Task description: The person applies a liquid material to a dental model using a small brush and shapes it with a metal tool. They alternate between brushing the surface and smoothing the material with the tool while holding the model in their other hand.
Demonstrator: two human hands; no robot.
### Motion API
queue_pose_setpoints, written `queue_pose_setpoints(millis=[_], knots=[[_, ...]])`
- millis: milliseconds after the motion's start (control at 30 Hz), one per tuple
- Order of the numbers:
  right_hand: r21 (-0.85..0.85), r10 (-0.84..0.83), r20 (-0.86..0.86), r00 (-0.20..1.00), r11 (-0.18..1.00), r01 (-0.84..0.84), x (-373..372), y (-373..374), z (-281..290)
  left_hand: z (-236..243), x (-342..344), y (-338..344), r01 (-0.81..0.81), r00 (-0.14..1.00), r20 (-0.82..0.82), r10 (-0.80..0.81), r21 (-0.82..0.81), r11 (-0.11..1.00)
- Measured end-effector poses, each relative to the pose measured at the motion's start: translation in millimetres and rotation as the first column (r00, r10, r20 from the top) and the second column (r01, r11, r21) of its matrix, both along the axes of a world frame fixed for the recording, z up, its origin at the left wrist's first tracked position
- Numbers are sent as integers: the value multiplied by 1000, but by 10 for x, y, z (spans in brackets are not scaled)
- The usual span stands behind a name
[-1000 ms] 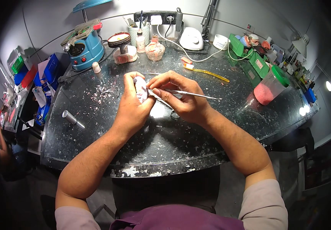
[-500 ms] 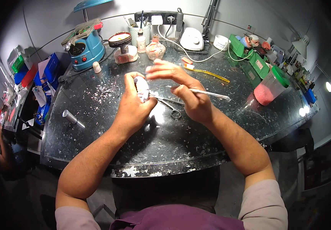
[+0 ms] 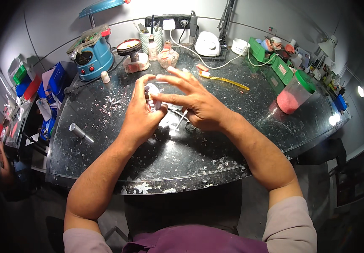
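Upright in my left hand (image 3: 139,110), between thumb and fingers, is a whitish dental model (image 3: 153,104) with teeth. My right hand (image 3: 201,101) is beside it, its index finger reaching to the model and the other fingers spread. Tucked under that hand is a slim white-handled tool (image 3: 180,121), slanting down toward me; its other end is hidden. Below the hands, a metal ring-handled instrument (image 3: 190,126) lies on the black bench, mostly covered by my right hand.
Pinkish crumbs (image 3: 112,101) litter the bench (image 3: 182,162). A metal cylinder (image 3: 77,130) lies left. Behind stand a blue machine (image 3: 93,59), a plaster-smeared flask (image 3: 167,57) and a white device (image 3: 207,44). A yellow-handled brush (image 3: 228,81) and a green-lidded jar of pink powder (image 3: 295,92) are right.
My right hand has moved left to the model, its index finger now touching it. The white-handled tool has swung from pointing right to pointing down toward me.
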State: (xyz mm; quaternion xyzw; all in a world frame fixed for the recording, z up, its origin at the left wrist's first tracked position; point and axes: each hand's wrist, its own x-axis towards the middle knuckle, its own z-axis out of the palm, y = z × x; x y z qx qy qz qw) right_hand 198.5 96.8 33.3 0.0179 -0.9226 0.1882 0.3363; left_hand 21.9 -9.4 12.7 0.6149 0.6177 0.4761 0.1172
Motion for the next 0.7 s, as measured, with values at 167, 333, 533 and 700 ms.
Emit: queue_pose_setpoints(millis=[167, 333, 533, 700], knots=[[-581, -139, 398, 907, 727, 366, 194, 128, 206, -39, -174, 78, -98, 953, 293, 74, 67, 993], [-16, -376, 593, 712, 879, 477, 200, 448, 33, -64, -245, 93, 33, 965, 259, -42, 39, 999], [114, -776, 122, 618, 630, 768, 663, 1179, -324, -32, -205, 95, 93, 965, 240, -102, 49, 995], [-10, -767, 308, 563, 589, 808, 779, 1369, -359, -36, -191, 95, 46, 965, 257, -43, -8, 999]])
